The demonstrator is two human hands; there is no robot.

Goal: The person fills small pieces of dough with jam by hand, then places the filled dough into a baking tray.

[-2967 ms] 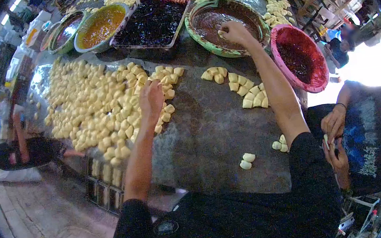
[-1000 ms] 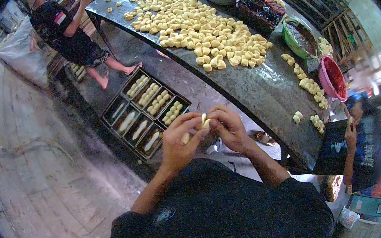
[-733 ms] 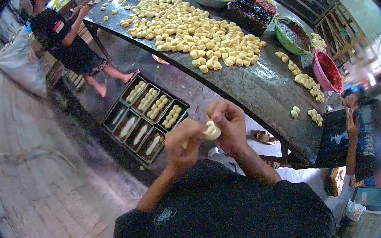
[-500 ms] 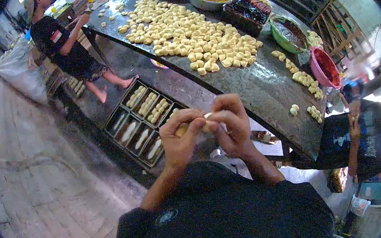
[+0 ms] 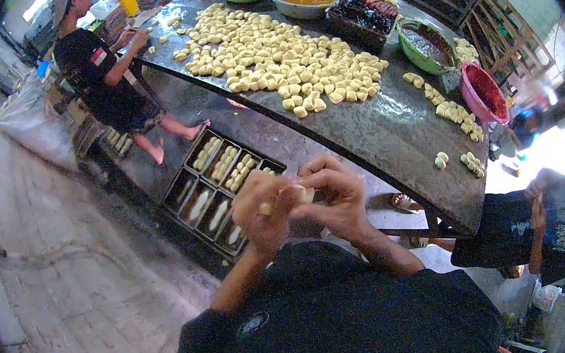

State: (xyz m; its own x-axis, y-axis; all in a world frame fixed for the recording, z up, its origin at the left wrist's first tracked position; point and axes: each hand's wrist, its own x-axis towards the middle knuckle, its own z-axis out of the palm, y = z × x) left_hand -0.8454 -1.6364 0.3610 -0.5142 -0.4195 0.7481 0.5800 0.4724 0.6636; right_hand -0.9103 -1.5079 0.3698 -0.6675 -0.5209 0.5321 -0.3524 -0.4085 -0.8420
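My left hand (image 5: 263,210) is closed around a piece of dough (image 5: 267,208), pale bits of which show between the fingers. Touching it, my right hand (image 5: 332,197) pinches pale dough (image 5: 308,194) at the fingertips. Both hands are in front of my chest, over the near end of a dark divided tray (image 5: 176,209). Some tray compartments hold rows of dough pieces (image 5: 224,162); others show whitish streaks. How far the dough extends inside my fingers is hidden.
A dark table (image 5: 392,157) bears many dough pieces (image 5: 283,58), green basins (image 5: 425,49), a grey basin (image 5: 304,0), a pink basin (image 5: 484,94) and a dark filled box (image 5: 362,21). One person (image 5: 100,72) stands at far left, another (image 5: 532,225) at right.
The fingers of both hands have shifted around the dough, and my right fingers have folded in closer. The person at right has moved slightly lower in view. The view has shifted slightly.
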